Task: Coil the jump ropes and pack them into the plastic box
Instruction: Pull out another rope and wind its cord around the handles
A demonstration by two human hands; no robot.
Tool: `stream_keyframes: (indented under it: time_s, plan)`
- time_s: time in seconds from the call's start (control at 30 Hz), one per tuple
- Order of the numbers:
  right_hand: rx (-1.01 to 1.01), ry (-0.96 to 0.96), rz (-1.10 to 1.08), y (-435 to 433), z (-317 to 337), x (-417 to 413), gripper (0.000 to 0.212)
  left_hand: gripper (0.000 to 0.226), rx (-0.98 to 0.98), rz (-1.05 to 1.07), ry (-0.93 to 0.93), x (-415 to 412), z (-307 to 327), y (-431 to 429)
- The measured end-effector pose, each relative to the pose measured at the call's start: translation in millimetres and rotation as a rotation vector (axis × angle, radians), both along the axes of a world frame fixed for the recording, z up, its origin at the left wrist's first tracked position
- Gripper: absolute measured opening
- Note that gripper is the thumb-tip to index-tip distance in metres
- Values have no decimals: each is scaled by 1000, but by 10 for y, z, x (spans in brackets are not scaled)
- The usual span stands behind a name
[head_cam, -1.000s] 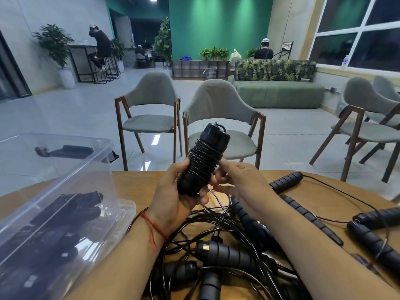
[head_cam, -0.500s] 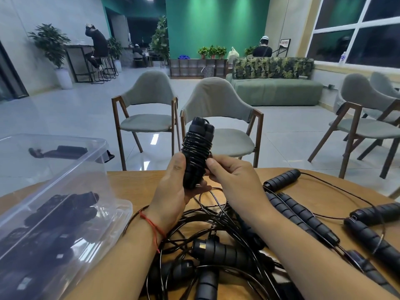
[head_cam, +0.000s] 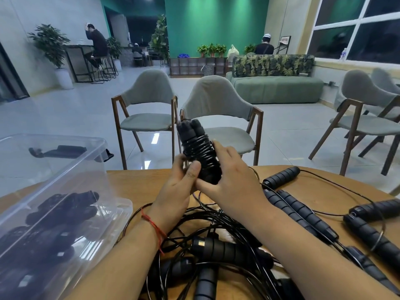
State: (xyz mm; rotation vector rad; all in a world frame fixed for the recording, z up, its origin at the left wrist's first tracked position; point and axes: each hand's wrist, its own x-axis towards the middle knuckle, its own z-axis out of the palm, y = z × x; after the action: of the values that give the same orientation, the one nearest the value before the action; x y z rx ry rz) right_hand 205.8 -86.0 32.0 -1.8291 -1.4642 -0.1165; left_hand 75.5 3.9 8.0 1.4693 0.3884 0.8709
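A coiled jump rope (head_cam: pixel 198 148), two black handles side by side with black cord wound round them, stands upright above the table's far edge. My left hand (head_cam: pixel 177 189) grips its lower part, thumb across the front. My right hand (head_cam: pixel 231 180) holds it from the right, thumb under the bundle. A tangle of loose black ropes (head_cam: pixel 216 245) lies on the table below my wrists. The clear plastic box (head_cam: pixel 71 187) stands at the left with several coiled ropes inside.
More black handles with cords (head_cam: pixel 303 213) lie on the wooden table (head_cam: pixel 138 182) at the right. Grey chairs (head_cam: pixel 218 118) stand just beyond the table. People sit far back in the room.
The bundle has turned from tilted right to tilted slightly left and come lower. My right hand has moved from behind it to cover its right side.
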Motion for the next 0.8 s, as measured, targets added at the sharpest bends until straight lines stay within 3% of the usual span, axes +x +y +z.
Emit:
stream_keyframes:
  time_s: [0.27, 0.5, 0.8]
  plan:
    - [83, -177, -84, -39, 149, 166, 72, 41, 138, 130, 6, -23, 136, -35]
    - [142, -417, -164, 51, 489, -25, 76, 33, -127, 181, -25, -1, 716, -63]
    - [217, -453, -113, -157, 1088, -395, 77, 25, -33, 309, -95, -327, 1283, -378]
